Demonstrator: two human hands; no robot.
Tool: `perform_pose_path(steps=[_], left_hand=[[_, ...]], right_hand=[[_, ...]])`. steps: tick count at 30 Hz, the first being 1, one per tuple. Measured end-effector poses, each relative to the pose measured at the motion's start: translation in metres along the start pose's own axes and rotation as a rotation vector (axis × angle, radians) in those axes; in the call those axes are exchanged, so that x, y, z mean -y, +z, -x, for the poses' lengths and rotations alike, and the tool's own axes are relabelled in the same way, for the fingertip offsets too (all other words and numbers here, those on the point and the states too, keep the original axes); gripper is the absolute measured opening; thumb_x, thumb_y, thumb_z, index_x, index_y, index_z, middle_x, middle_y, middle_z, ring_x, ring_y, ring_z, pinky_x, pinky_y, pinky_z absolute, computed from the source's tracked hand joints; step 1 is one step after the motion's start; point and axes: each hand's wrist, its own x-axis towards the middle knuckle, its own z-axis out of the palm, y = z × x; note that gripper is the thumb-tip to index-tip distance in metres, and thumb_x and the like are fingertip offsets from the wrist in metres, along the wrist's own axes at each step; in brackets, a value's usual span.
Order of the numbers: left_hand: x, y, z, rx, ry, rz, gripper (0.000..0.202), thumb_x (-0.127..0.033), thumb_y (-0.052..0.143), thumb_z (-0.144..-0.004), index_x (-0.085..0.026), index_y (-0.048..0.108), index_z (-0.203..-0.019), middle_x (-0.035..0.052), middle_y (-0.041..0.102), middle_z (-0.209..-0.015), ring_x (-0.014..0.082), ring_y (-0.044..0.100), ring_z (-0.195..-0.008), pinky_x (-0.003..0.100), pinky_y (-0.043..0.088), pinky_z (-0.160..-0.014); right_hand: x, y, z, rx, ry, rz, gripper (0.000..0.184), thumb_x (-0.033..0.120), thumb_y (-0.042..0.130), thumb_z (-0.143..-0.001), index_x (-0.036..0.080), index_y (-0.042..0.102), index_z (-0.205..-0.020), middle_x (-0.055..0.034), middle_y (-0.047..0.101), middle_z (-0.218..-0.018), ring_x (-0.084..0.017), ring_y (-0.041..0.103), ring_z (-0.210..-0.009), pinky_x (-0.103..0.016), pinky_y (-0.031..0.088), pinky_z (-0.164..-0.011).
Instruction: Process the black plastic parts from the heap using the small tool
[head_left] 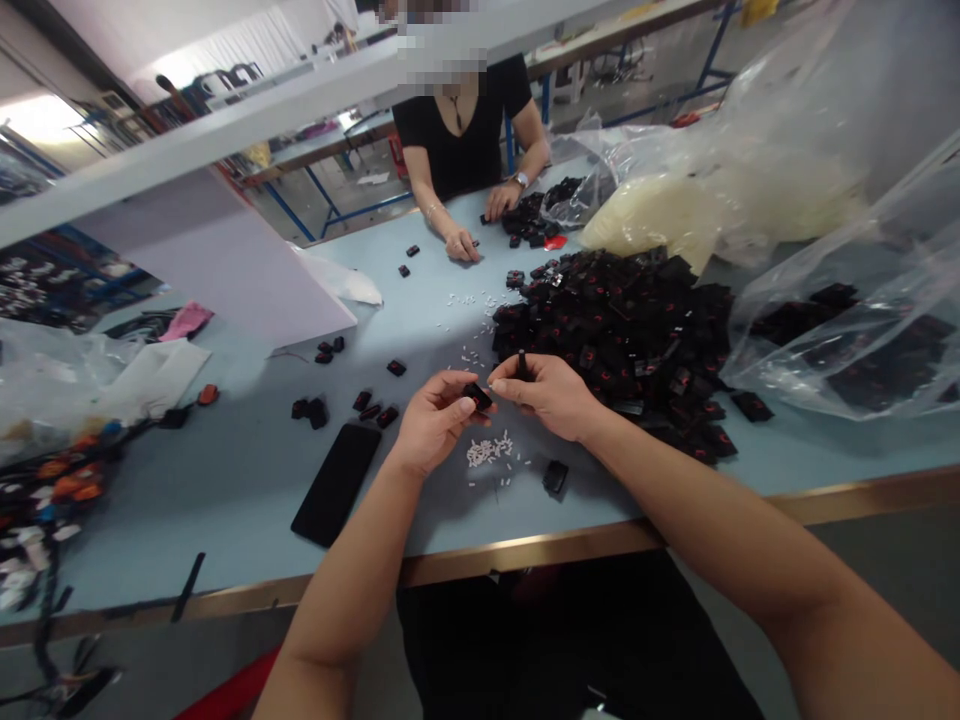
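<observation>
The near edge of the pale blue table (pixel 525 545) has a brass-coloured trim, and the person's bare forearms reach over it. Left of the hands, a black smartphone (pixel 336 485) lies flat on the table. Directly below the hands sits a small scatter of white plastic pellets (pixel 487 452), with a loose black plastic part (pixel 555 477) just to its right.

The left hand (pixel 436 422) grasps a small black part (pixel 477 397), its fingers curled closely around it. The right hand (pixel 541 396) pinches a thin black pin (pixel 520 364) upright between thumb and forefinger, its other fingers loosely curled. The two hands nearly meet, with the pin just beside the small black part, and the view does not show whether they touch.

A short row of similar black parts (pixel 367 408) lies to the left. To the right rises a large heap of black parts with red marks (pixel 615 350), and beyond it a clear plastic bag (pixel 847 340) holds more. Farther away, a bag of white pellets (pixel 660 225) rests on the table. At the far side, a co-worker in a black top (pixel 457 140) works with both hands (pixel 461 243) at a smaller black pile (pixel 529 220).
</observation>
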Motion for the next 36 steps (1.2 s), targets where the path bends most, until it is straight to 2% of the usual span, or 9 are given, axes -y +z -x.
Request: perform_pose_path(steps=[3, 9, 16, 36], left_hand=[[0.0029, 0.0002, -0.0008, 0.010, 0.000, -0.009, 0.032, -0.024, 0.084, -0.072, -0.018, 0.067, -0.098, 0.0038, 0.074, -0.085, 0.0202, 0.074, -0.075, 0.030, 0.060, -0.062], [0.0043, 0.0015, -0.0014, 0.002, -0.002, -0.009, 0.032, -0.024, 0.085, -0.070, -0.018, 0.068, -0.096, 0.0035, 0.075, -0.086, 0.0200, 0.074, -0.075, 0.030, 0.061, -0.062], [0.0037, 0.0024, -0.0009, -0.003, -0.003, -0.028, 0.034, -0.026, 0.086, -0.069, -0.018, 0.067, -0.096, 0.0034, 0.075, -0.085, 0.0200, 0.074, -0.074, 0.030, 0.061, -0.063], [0.0077, 0.0001, -0.0018, -0.013, 0.005, -0.067, 0.033, -0.027, 0.085, -0.070, -0.018, 0.067, -0.097, 0.0036, 0.074, -0.085, 0.0196, 0.073, -0.076, 0.031, 0.060, -0.064]], right_hand=[[-0.0015, 0.0032, 0.0008, 0.039, 0.009, -0.041, 0.034, 0.045, 0.081, -0.068, 0.017, 0.067, -0.081, 0.0012, 0.061, -0.066, -0.008, 0.040, -0.052, -0.024, 0.026, -0.047], [0.0045, 0.0067, 0.0030, 0.056, -0.017, -0.076, 0.033, 0.044, 0.082, -0.067, 0.017, 0.067, -0.078, 0.0000, 0.060, -0.067, -0.011, 0.049, -0.059, -0.026, 0.036, -0.052], [0.0026, 0.0054, 0.0037, 0.045, -0.036, -0.023, 0.036, 0.048, 0.080, -0.069, 0.017, 0.065, -0.080, 0.0010, 0.059, -0.066, -0.011, 0.048, -0.058, -0.025, 0.036, -0.051], [0.0012, 0.0059, 0.0039, 0.014, -0.063, 0.032, 0.029, 0.043, 0.079, -0.069, 0.018, 0.066, -0.077, 0.0006, 0.061, -0.067, -0.013, 0.053, -0.062, -0.027, 0.040, -0.055]])
